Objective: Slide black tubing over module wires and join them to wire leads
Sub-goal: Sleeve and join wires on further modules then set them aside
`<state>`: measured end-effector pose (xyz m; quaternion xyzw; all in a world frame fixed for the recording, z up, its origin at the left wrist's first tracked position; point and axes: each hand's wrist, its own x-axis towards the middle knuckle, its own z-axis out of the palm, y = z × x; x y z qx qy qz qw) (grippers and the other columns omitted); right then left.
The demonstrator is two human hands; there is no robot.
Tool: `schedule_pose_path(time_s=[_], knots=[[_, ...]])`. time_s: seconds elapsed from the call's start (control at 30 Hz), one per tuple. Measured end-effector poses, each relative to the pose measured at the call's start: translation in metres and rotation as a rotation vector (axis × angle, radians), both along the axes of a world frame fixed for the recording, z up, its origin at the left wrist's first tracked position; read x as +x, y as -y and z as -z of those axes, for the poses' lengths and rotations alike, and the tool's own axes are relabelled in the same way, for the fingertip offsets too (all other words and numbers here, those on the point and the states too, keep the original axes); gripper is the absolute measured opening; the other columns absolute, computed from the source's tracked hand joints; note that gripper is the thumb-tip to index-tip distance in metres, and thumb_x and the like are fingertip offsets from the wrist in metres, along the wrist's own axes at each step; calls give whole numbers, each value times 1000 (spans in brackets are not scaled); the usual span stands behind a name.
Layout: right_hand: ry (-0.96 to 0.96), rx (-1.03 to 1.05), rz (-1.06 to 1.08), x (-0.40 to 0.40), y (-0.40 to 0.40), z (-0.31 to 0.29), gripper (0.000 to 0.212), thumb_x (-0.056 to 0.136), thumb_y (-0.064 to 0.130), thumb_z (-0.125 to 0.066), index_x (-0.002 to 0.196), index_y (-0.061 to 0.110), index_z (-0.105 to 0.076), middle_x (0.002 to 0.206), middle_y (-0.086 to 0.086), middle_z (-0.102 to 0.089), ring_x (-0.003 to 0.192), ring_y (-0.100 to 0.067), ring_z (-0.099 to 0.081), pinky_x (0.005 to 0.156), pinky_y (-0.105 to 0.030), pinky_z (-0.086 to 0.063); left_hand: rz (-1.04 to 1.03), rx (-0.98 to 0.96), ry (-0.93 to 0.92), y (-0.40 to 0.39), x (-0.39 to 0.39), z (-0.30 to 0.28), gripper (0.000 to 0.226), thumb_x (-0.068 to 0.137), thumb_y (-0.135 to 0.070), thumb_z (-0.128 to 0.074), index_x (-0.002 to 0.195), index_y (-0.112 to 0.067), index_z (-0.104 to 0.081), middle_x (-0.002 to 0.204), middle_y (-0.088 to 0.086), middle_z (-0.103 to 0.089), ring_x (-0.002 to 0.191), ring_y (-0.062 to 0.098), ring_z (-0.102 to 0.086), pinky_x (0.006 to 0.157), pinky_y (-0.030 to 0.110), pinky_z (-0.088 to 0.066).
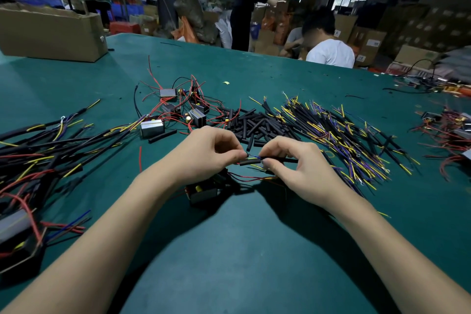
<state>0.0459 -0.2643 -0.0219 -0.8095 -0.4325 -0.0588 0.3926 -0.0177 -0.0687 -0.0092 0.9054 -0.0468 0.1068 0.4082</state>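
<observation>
My left hand (204, 153) pinches the end of a short black tube (248, 161) at the centre of the green table. My right hand (298, 163) pinches a black-sheathed wire lead (285, 160) whose blue and yellow tips meet the tube between my fingertips. Below my hands lies a module (204, 192) with thin red wires (252, 178) running toward my right hand. The join itself is partly hidden by my fingers.
A heap of loose black tube pieces (254, 122) lies just beyond my hands. Wire leads (344, 140) with yellow and purple ends are piled to the right, several modules (178, 109) behind left, joined assemblies (38, 150) at far left. A cardboard box (51, 33) stands back left. People are beyond the table.
</observation>
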Motion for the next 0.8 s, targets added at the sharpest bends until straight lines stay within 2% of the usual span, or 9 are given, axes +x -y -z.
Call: schedule_pose_path(time_s=[0.07, 0.13, 0.2, 0.33, 0.47, 0.53, 0.63, 0.73, 0.8], knots=[[39, -23, 7, 1, 0, 1, 11, 86, 6, -67, 86, 16, -68, 75, 11, -67, 73, -5, -60, 78, -15, -42, 8, 27, 37, 2, -2, -1, 10, 85, -22, -70, 75, -18, -70, 74, -3, -71, 59, -1, -55, 57, 9, -39], [89, -54, 26, 1, 1, 2, 10, 87, 10, -68, 87, 21, -69, 76, 18, -66, 75, -3, -61, 87, -24, -39, 19, 45, 74, 4, -4, -2, 9, 84, -18, -71, 75, -17, -71, 73, -3, -71, 53, -8, -52, 55, 5, -35], [136, -60, 33, 0, 1, 3, 10, 87, 11, -68, 88, 21, -70, 77, 23, -64, 76, -2, -61, 89, -32, -37, 33, 81, 123, 5, -5, -3, 6, 83, -16, -72, 76, -16, -73, 73, -3, -72, 58, -8, -56, 58, 7, -38], [213, -69, 33, -1, 0, 2, 11, 86, 7, -67, 89, 17, -70, 80, 22, -63, 78, -5, -57, 85, -23, -31, 42, 157, 186, 4, -3, -1, 5, 83, -17, -72, 80, -18, -75, 75, -2, -72, 71, 8, -64, 71, 26, -48], [231, -86, 16, -3, -3, 4, 11, 86, 3, -67, 88, 14, -67, 78, 21, -62, 77, 0, -52, 80, -10, -28, 48, 151, 214, 8, -1, 3, 5, 82, -18, -73, 82, -17, -77, 72, -2, -70, 69, 6, -58, 58, 9, -37], [218, -83, 16, -3, -4, 5, 11, 85, 4, -67, 88, 14, -65, 75, 26, -58, 77, 3, -49, 77, -6, -28, 31, 115, 187, 11, 0, 5, 6, 83, -20, -73, 82, -16, -78, 72, -3, -71, 63, 0, -56, 56, 5, -34], [189, -52, 27, -2, -3, 7, 12, 85, 8, -69, 88, 15, -61, 76, 27, -58, 78, -5, -53, 77, -16, -37, 7, 13, 124, 12, 1, 6, 9, 82, -22, -73, 80, -14, -78, 58, -12, -65, 45, -7, -48, 49, 4, -31], [199, -41, 26, -1, -4, 7, 11, 85, 11, -70, 86, 16, -61, 76, 19, -62, 76, -7, -55, 77, -19, -39, -9, -64, 50, 7, 2, 6, 22, 85, -31, -69, 78, -12, -77, 51, -3, -55, 41, 2, -33, 44, 13, -28], [213, -41, 24, -2, -4, 7, 10, 85, 10, -70, 86, 15, -62, 75, 21, -61, 77, -4, -54, 77, -16, -37, -43, -74, 11, 0, 3, 4, 32, 88, -38, -62, 82, -10, -75, 58, 3, -62, 50, 6, -42, 52, 23, -38]])
